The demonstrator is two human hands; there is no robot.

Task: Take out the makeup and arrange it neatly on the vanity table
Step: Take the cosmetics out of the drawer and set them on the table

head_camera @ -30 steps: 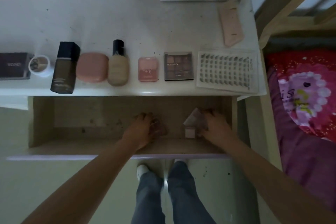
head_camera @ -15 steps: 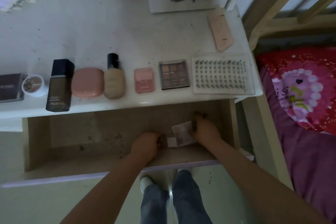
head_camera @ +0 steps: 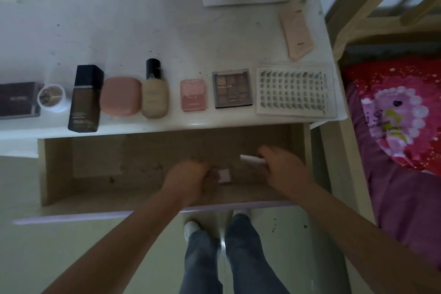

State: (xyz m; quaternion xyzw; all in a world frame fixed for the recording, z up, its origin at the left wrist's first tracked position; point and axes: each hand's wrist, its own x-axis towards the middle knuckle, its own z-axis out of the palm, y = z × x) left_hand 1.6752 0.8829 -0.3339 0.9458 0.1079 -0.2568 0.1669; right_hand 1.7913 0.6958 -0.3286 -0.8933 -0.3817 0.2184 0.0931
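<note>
Both hands inside open wooden drawer [head_camera: 95,164]. Right hand [head_camera: 281,169] grips thin white tube [head_camera: 251,159]; left hand [head_camera: 188,180] curls around small pale-pink square compact [head_camera: 223,175]. Both judged light, rigid, smooth; pinch compact by edges.

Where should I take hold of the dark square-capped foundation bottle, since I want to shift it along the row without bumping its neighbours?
Grip the dark square-capped foundation bottle across its long flat sides near the middle, coming from above. It seems to lie flat with its base at the white vanity table edge; the pink rounded compact sits close on one side, so fingers must slip in narrowly there.
</note>
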